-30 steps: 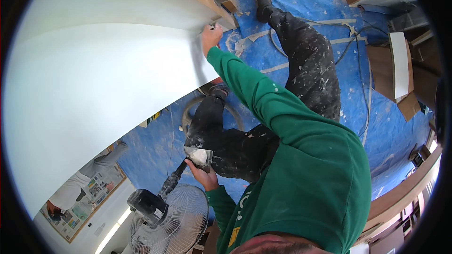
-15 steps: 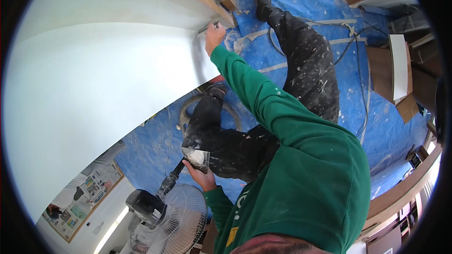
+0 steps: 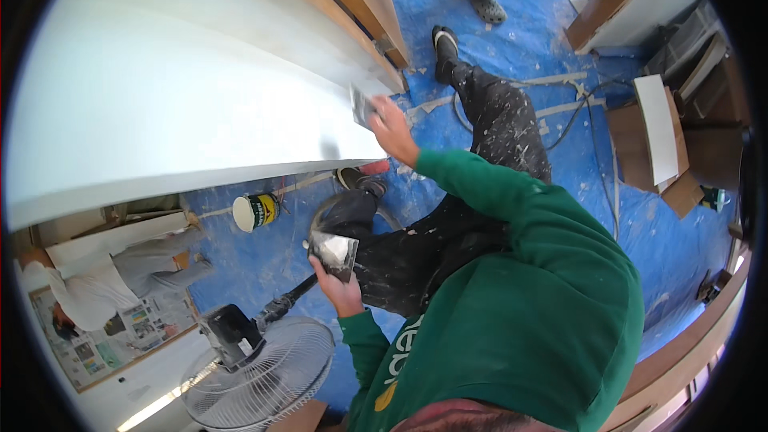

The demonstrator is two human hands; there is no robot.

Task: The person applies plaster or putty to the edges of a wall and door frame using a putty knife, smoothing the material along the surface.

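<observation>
Paste (image 3: 332, 247) sits on plate (image 3: 342, 273), gripped in your L hand (image 3: 341, 293), so some's left to use; your R hand's (image 3: 391, 127) fingers hold blurred blade (image 3: 359, 105) by white wall (image 3: 200, 104), contact unclear. Amt. of wall done: can't tell.

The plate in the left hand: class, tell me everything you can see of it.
The plate is flat, squarish and dark grey; its material is unclear. White paste covers much of the face turned to the camera. The left hand holds it from the near side. It shows in front of the dark trousers; whether they touch is unclear.
</observation>
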